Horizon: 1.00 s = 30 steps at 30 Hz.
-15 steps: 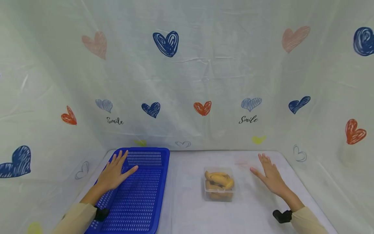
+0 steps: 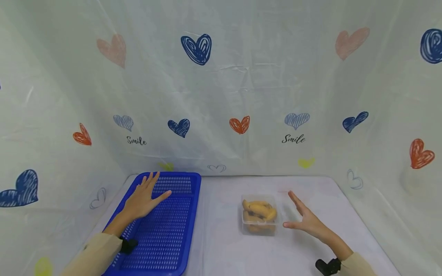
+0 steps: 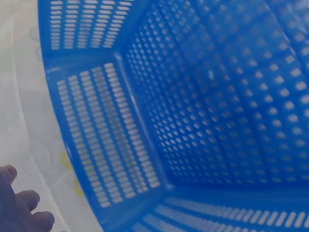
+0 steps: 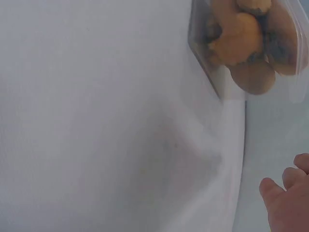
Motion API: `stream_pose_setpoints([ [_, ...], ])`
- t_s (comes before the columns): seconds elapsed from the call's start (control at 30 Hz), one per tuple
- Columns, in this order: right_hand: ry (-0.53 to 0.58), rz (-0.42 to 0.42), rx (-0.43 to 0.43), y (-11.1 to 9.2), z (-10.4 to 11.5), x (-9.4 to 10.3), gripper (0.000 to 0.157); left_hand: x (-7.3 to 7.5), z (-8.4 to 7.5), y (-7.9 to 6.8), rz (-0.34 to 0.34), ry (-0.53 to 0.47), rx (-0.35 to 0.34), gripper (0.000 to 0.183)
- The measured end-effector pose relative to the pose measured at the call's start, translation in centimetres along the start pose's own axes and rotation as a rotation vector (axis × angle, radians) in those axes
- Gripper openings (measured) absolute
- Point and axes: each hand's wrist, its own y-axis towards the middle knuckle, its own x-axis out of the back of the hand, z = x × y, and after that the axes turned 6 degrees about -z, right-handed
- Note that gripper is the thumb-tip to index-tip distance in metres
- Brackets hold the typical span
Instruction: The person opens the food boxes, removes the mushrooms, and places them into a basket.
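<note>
A clear plastic box of yellow bananas (image 2: 259,214) stands mid-table; the right wrist view shows it (image 4: 251,43) from close by at the top right. My right hand (image 2: 304,220) hovers just right of the box, fingers spread and straight, thumb toward it, holding nothing; its fingertips (image 4: 285,193) show at the lower right. A blue perforated basket (image 2: 162,230) lies at the left. My left hand (image 2: 145,199) is flat over the basket's far left part, fingers straight. In the left wrist view the basket's wall (image 3: 203,121) fills the frame and fingertips (image 3: 21,208) show at the lower left.
The table (image 2: 310,253) is covered in white cloth. A white sheet with printed hearts (image 2: 221,96) walls it at the back and both sides. Black wrist straps (image 2: 326,266) sit on both forearms.
My right hand has moved left and nearer, closing on the banana box, and turned on edge. My left hand has shifted slightly farther along the basket.
</note>
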Motion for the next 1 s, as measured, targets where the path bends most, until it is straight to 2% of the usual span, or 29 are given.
stream_pose_setpoints([
  [0.2,0.142,0.063,0.017,-0.6,-1.3,-2.5,0.112,-0.3,-1.9,0.6,0.018,-0.018,-0.037,0.096],
  [0.4,0.221,0.085,-0.022,-0.3,-1.5,-4.7,0.113,-0.6,-4.1,1.2,0.007,-0.021,-0.108,0.095],
  [0.57,0.256,0.069,-0.084,-0.2,-1.3,-6.0,0.112,-0.9,-6.8,1.7,0.025,-0.029,-0.15,0.097],
  [0.67,0.281,0.052,-0.097,0.0,-1.2,-6.8,0.11,-1.1,-8.6,2.0,0.04,-0.047,-0.198,0.098],
  [0.87,0.281,-0.018,-0.152,0.3,-0.8,-7.8,0.114,-2.0,-11.7,2.7,0.086,-0.073,-0.279,0.1],
  [1.0,0.301,-0.051,-0.15,0.6,-0.8,-8.3,0.115,-3.0,-13.6,3.0,0.13,-0.071,-0.316,0.1],
])
